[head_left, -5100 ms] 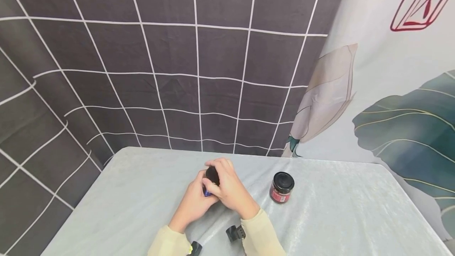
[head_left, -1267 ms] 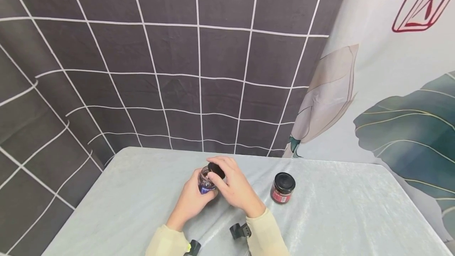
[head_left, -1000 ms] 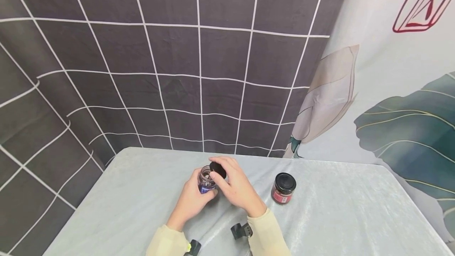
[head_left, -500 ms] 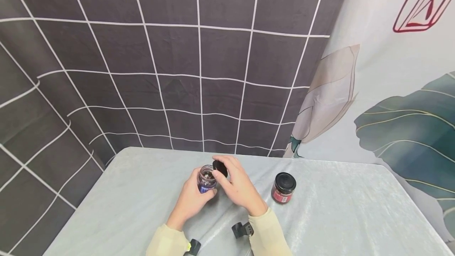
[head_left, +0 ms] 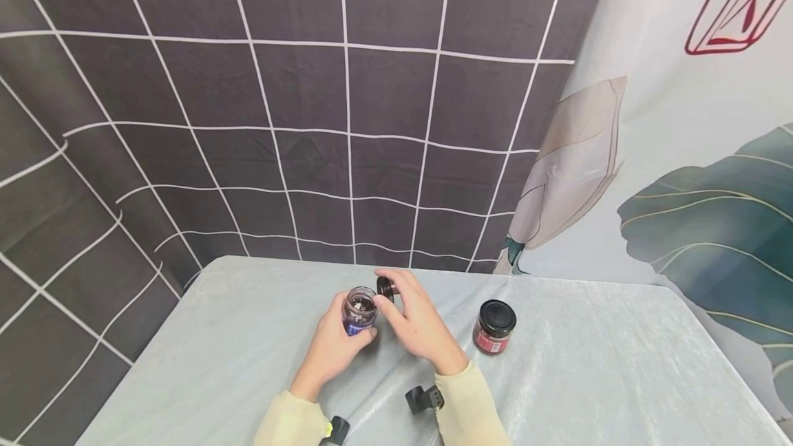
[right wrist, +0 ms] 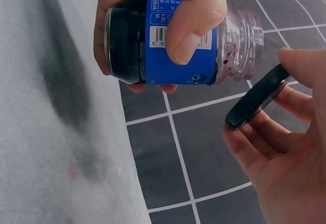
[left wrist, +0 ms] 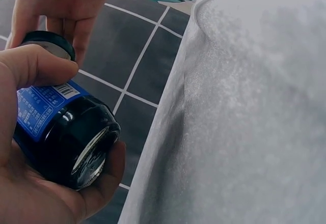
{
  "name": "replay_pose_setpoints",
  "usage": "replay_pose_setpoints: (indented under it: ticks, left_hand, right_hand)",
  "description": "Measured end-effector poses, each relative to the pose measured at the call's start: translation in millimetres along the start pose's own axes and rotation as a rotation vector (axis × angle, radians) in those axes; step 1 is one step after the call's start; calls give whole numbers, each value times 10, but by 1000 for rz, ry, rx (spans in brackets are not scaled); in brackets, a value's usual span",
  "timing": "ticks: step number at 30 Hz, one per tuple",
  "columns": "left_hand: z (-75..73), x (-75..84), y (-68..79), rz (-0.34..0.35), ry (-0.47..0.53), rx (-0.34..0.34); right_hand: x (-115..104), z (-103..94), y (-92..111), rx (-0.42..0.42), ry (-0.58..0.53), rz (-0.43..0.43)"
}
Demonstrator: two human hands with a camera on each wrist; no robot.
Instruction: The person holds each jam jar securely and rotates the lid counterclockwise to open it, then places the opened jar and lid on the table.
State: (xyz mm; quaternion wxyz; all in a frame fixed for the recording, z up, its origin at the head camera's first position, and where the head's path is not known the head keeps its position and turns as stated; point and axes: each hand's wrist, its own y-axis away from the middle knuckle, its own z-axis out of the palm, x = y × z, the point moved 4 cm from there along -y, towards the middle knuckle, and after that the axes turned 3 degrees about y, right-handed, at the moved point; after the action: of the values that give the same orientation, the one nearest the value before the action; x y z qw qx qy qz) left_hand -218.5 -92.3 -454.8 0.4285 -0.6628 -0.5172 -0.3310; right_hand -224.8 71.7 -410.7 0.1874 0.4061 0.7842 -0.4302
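Observation:
My left hand (head_left: 334, 348) grips a glass jar (head_left: 361, 310) with a blue barcode label (right wrist: 178, 56) and dark contents. The jar's mouth is uncovered, and dark red specks cling inside its clear neck (right wrist: 239, 46) in the right wrist view. Just right of that mouth, my right hand (head_left: 416, 322) pinches the black screw lid (right wrist: 257, 96) between thumb and fingers. The lid is tilted on edge, apart from the rim. In the left wrist view my left thumb (left wrist: 46, 66) lies across the label, and the jar's base (left wrist: 91, 158) faces the camera.
A second jar (head_left: 494, 327) with a black lid and red label stands upright on the grey cloth-covered table (head_left: 595, 356), right of my right hand. Behind the table hangs a dark curtain with white grid lines (head_left: 297, 157). Black wrist devices (head_left: 424, 399) sit by both sleeves.
Five seconds ago the lid was on the jar under my right hand. It has come off, moved right and tipped onto its edge. The red-labelled jar stays put.

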Motion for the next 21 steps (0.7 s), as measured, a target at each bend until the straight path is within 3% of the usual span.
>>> replay_pose_setpoints:
  ticks: [8,21]
  left_hand:
    - [-16,13,9,7,-15,3]
    - [-27,4,2,14,-21,9]
  right_hand:
    - [8,14,8,-43,8,34]
    - [39,34,0,-45,-38,38]
